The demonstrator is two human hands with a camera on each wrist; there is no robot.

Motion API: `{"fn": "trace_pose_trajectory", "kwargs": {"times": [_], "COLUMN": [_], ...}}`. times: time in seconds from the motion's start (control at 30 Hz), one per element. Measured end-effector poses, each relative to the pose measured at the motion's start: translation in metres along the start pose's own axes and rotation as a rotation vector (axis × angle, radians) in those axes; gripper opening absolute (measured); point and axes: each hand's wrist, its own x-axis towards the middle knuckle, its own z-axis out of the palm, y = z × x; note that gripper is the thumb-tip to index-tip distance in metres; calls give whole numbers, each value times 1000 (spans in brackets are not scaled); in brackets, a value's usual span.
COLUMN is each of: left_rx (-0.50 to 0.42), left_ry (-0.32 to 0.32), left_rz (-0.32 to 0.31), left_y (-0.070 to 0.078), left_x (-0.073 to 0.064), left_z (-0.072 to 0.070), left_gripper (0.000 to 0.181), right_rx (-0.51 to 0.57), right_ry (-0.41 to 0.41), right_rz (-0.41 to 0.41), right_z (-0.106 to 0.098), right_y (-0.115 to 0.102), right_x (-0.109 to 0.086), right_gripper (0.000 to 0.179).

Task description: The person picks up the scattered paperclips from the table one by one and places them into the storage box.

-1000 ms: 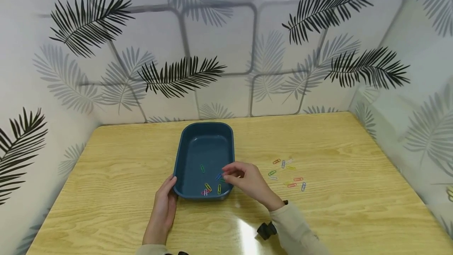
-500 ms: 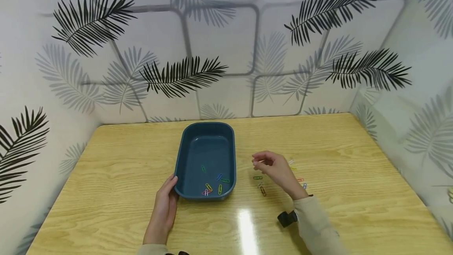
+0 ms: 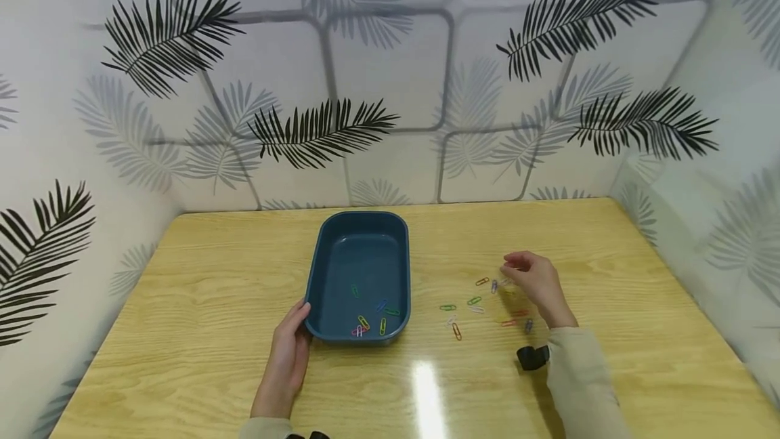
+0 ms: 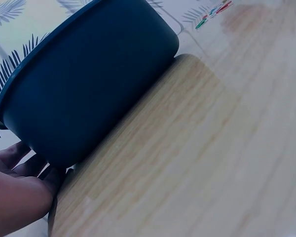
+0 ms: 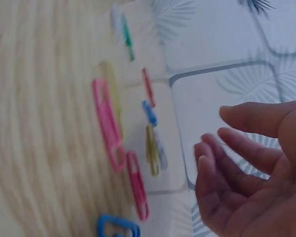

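A dark blue rectangular tray sits on the wooden table with several coloured paper clips in its near end, among them a yellow paper clip. My left hand grips its near left corner; in the left wrist view the fingers lie against the tray's outer wall. Over loose paper clips to the right hovers my right hand. Its thumb and fingers are apart with nothing between them in the right wrist view. Below it lie a pink paper clip and a blue paper clip.
Between tray and right hand, a green paper clip and a red paper clip lie on the table. A wall with a leaf pattern rises behind the table.
My right hand has moved from over the tray to the right, above the loose paper clips. A few paper clips now lie nearer the tray on the table. The left hand stays at the tray.
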Motion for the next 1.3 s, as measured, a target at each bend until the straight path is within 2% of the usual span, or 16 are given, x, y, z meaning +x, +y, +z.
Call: {"fn": "trace_pose_trajectory", "kwargs": {"times": [0.13,0.23,0.4,0.57,0.8,1.07,1.3], "left_rx": [3,8,-2,-11,-12,-2,2], "left_ry": [0,-5,2,11,5,-2,-5], "left_rz": [9,10,1,3,2,6,10], "left_y": [-1,-1,-2,-2,-2,-1,-1], "left_x": [0,1,2,2,3,1,1], "left_z": [-2,-2,-1,0,0,0,0], "left_gripper": [57,59,59,58,59,60,60], "right_rx": [-163,-263,-362,-387,-378,-334,-330], "right_ry": [-44,-67,-100,-114,-128,-43,-1], "right_rz": [-12,25,91,121,111,40,0], "right_z": [-1,-2,-3,-4,-4,3,4], "right_y": [7,6,2,0,-2,2,4], "right_x": [7,9,9,11,13,16,15], "right_gripper": [37,36,31,27,23,9,10]}}
